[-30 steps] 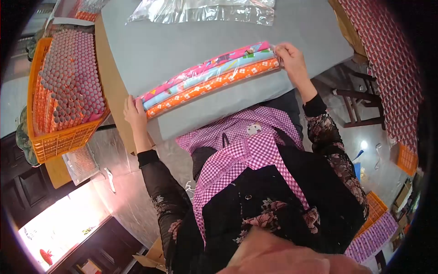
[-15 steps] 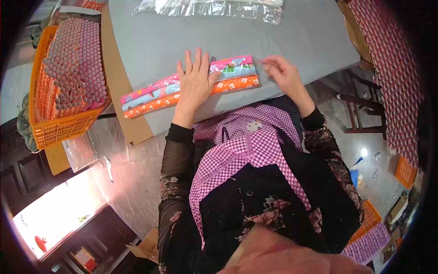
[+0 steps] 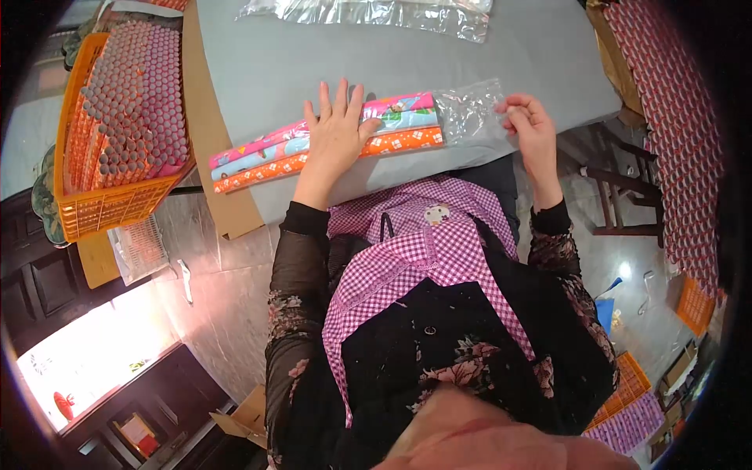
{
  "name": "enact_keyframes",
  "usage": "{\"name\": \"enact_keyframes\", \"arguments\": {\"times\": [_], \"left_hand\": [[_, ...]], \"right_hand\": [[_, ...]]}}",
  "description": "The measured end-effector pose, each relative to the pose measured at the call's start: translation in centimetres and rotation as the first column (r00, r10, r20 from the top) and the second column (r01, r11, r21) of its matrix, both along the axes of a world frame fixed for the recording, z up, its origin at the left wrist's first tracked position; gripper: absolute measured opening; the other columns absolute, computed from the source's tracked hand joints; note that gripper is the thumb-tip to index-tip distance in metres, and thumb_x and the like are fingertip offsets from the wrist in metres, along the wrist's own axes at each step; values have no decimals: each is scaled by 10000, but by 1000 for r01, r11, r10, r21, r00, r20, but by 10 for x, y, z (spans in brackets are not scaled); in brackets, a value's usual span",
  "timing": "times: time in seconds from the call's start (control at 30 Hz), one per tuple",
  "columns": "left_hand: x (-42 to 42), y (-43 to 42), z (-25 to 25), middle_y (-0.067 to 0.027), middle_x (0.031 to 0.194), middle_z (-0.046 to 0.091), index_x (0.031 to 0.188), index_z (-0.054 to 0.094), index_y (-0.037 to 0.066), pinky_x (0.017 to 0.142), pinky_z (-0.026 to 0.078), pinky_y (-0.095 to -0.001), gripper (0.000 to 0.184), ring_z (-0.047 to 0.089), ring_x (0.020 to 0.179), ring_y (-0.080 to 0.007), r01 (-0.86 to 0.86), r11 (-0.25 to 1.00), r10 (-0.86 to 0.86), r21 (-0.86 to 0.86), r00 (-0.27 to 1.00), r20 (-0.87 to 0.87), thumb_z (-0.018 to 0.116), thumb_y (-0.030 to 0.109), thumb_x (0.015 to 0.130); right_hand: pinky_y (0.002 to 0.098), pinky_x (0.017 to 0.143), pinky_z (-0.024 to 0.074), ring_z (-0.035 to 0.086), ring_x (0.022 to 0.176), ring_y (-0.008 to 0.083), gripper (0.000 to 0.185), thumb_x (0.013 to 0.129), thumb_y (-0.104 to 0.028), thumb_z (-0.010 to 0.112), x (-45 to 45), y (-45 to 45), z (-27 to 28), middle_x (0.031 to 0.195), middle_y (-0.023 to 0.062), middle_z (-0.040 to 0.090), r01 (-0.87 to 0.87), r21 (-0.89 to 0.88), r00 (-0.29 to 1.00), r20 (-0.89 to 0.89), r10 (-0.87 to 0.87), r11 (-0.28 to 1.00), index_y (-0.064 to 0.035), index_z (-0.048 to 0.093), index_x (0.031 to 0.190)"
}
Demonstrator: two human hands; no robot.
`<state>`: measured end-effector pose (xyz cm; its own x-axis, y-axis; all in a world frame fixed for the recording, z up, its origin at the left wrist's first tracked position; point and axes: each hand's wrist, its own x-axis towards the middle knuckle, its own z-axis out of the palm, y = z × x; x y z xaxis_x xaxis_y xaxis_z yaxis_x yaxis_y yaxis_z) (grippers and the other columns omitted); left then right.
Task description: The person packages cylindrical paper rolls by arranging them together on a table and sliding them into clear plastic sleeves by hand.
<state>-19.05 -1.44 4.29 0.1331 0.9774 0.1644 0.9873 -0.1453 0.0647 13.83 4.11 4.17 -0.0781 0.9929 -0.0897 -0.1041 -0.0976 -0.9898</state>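
Three patterned paper rolls lie side by side on the grey table: a pink roll (image 3: 395, 104), a light blue roll (image 3: 407, 119) and an orange roll (image 3: 403, 142) with white designs. A clear plastic bag (image 3: 468, 112) covers them, and its loose end sticks out past their right ends. My left hand (image 3: 337, 137) presses flat across the middle of the rolls, fingers spread. At the bag's right end, my right hand (image 3: 534, 129) is closed in a pinch on the plastic edge.
More clear plastic bags (image 3: 376, 14) lie at the table's far edge. An orange crate (image 3: 117, 207) packed with upright rolls stands to the left, beside a cardboard sheet (image 3: 223, 184). A long stack of red-patterned rolls (image 3: 670, 141) and a dark wooden stool (image 3: 627, 188) are on the right.
My right hand has moved right, away from the roll ends, and the bag's loose end is now stretched out. My left hand stays flat on the rolls.
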Motion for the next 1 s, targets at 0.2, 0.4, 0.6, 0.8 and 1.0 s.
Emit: {"name": "enact_keyframes", "arguments": {"times": [0.2,0.4,0.6,0.8,1.0], "left_hand": [[-22,-4,-1,-197,1496,337,1417,423,104,1048,198,-679,625,227,1388,-479,-20,1000,19,-15,998,-61,471,505,941],[-51,-8,-1,-208,1485,343,1406,435,101,1036,214,-681,601,252,1374,-478,23,999,-22,23,1000,-22,530,447,923],[-70,-10,2,-196,1456,376,1374,463,102,1049,224,-653,578,283,1359,-458,58,995,-65,80,994,87,584,404,896],[50,-1,-4,-182,1459,386,1370,480,123,1060,212,-645,613,266,1374,-448,48,995,-54,87,996,69,578,479,880],[51,-7,-2,-173,1464,385,1371,482,160,1070,197,-644,584,267,1378,-439,31,996,-36,87,998,57,582,461,881]], "right_hand": [[194,599,427,484,652,26,245,944,-76,515,-33,-3,-16,1013,2,687,-287,-39,929,234,288,957,-25,649,1143],[180,557,409,472,623,28,308,964,-96,491,-92,-2,-3,947,-10,684,-531,-75,815,227,533,844,-30,614,1239],[204,532,414,514,615,37,332,950,-165,526,-144,8,-7,811,5,643,-563,-145,770,264,580,814,-30,611,1240],[265,533,455,571,570,95,300,895,-168,572,-29,18,-1,759,58,637,-551,-158,730,385,565,819,-4,653,1133],[254,506,432,540,535,88,304,878,-222,600,-39,15,8,683,39,621,-455,-123,787,408,463,882,-7,689,1073]]}}
